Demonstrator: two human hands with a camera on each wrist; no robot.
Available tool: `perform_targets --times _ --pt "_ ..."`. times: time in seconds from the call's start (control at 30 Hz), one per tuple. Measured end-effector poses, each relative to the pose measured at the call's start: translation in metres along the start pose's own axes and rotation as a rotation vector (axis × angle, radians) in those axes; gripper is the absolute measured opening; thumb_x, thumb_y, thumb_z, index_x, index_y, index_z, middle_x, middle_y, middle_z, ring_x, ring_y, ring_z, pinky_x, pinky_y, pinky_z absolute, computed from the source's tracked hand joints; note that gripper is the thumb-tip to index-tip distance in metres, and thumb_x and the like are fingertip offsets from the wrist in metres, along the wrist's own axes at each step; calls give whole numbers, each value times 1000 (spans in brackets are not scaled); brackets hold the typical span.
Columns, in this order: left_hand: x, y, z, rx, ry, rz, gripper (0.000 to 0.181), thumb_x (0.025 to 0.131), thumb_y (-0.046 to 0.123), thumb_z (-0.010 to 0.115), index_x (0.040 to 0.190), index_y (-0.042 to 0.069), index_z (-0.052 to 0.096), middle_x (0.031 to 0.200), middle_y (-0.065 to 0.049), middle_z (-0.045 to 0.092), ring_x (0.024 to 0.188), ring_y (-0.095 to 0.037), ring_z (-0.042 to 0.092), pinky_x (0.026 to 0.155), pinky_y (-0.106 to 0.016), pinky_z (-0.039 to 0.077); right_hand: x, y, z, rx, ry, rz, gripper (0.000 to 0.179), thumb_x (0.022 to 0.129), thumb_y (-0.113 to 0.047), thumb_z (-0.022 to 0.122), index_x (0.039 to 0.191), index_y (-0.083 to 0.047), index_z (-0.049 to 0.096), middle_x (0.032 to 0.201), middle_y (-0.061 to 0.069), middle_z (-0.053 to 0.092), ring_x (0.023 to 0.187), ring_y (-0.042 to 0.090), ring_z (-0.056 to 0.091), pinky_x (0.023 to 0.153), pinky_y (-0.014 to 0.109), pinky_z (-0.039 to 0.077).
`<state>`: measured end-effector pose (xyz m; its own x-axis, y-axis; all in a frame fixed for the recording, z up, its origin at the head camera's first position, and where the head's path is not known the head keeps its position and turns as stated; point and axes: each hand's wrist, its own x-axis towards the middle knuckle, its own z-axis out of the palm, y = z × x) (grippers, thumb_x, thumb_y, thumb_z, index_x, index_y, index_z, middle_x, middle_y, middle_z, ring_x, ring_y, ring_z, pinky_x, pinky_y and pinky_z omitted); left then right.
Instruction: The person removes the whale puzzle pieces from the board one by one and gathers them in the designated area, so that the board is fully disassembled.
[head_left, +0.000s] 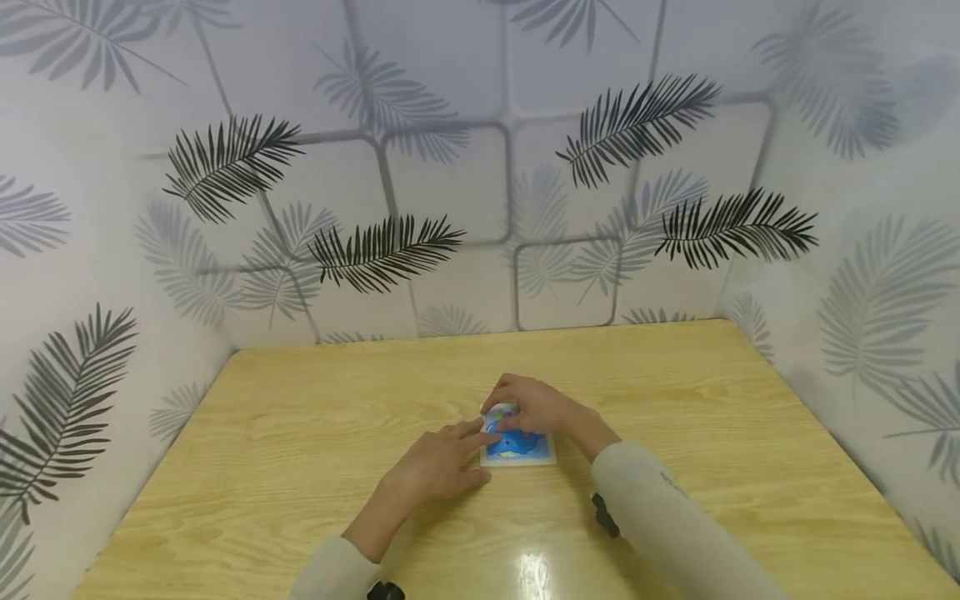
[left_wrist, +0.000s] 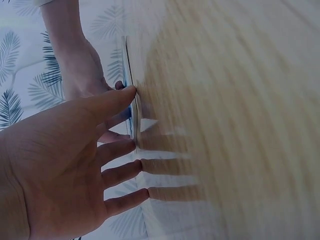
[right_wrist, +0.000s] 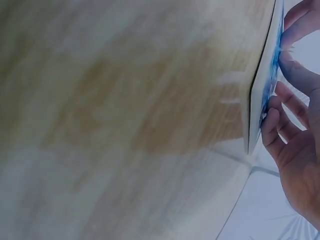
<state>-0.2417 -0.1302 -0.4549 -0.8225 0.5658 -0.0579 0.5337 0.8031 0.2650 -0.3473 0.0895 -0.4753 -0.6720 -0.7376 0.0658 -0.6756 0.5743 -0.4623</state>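
A small square picture board (head_left: pixel 517 457), with a blue whale on it and a pale rim, lies on the wooden table. My left hand (head_left: pixel 438 465) is at its left side, fingers mostly straight. The left thumb is by the near corner and the index finger reaches onto the picture. In the left wrist view, other fingertips of the left hand (left_wrist: pixel 65 155) touch down beside the thin board (left_wrist: pixel 131 65). From the right, my right hand (head_left: pixel 536 404) bends over the board, fingers curled at its far left corner, thumb on the picture. The right wrist view shows those curled fingers (right_wrist: pixel 282 125) against the board's face.
The wood-grain table (head_left: pixel 300 417) stretches out on all sides of the board. Behind it and at both sides stand walls (head_left: pixel 465 183) with a grey and black leaf pattern. A light glare (head_left: pixel 534 575) shows on the near tabletop.
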Motion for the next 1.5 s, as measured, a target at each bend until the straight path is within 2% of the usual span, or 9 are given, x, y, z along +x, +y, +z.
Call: perform_targets --times 0.13,0.23,0.4,0.53,0.63,0.83,1.13,1.27,1.5 --pt "0 0 0 -8 -4 -2 55 103 39 64 154 19 52 163 -14 42 143 -43 47 108 -66 43 1 -4 -3 7 -41 8 23 99 -13 71 121 -20 72 130 7 58 118 27 58 102 49 52" --pt "1 0 0 -20 -11 -12 56 103 38 66 153 19 53 164 -13 41 143 -43 47 108 -65 42 2 -6 -4 7 -65 5 23 100 -6 63 118 -21 67 131 8 55 114 26 58 100 51 52" --pt "1 1 -1 -6 -10 -7 55 103 38 66 154 21 52 164 -12 41 143 -41 47 108 -65 44 4 -6 -4 -3 -69 -14 30 94 0 57 115 -21 61 124 5 52 113 28 59 97 50 53" --pt "1 -1 -2 3 -7 -15 55 103 38 65 154 22 52 164 -12 41 144 -41 47 109 -64 43 4 -5 -5 -6 -32 -56 35 89 4 59 116 -18 62 122 5 55 116 27 60 100 49 52" --pt "1 -2 -3 5 -5 -19 54 103 38 64 154 21 52 164 -12 41 144 -41 46 109 -64 42 4 -5 -5 -13 -3 -74 37 88 6 61 117 -16 65 122 5 58 108 24 59 99 48 53" --pt "2 -3 -3 -4 -18 -21 55 103 38 64 154 21 51 165 -12 40 145 -41 45 110 -65 41 4 -9 -3 -26 18 -4 33 91 2 66 116 -18 71 116 2 60 92 17 57 89 38 54" --pt "1 0 0 -39 -21 -32 55 103 38 65 154 21 52 164 -11 40 145 -42 44 111 -65 40 1 -11 -1 -32 51 44 31 89 -2 70 118 -13 76 114 4 64 88 15 58 85 35 55" --pt "1 2 -1 -30 -13 -34 54 103 38 65 153 22 53 163 -12 42 145 -42 44 111 -64 40 -5 -4 -8 14 109 71 29 93 -8 71 121 -13 75 116 2 69 82 13 57 75 31 54" --pt "4 3 -1 -20 -31 -67 54 103 40 64 154 24 52 165 -9 41 149 -39 41 114 -63 37 -32 22 -34 83 203 89 16 94 -6 74 108 -14 78 111 3 73 71 13 52 65 28 49"
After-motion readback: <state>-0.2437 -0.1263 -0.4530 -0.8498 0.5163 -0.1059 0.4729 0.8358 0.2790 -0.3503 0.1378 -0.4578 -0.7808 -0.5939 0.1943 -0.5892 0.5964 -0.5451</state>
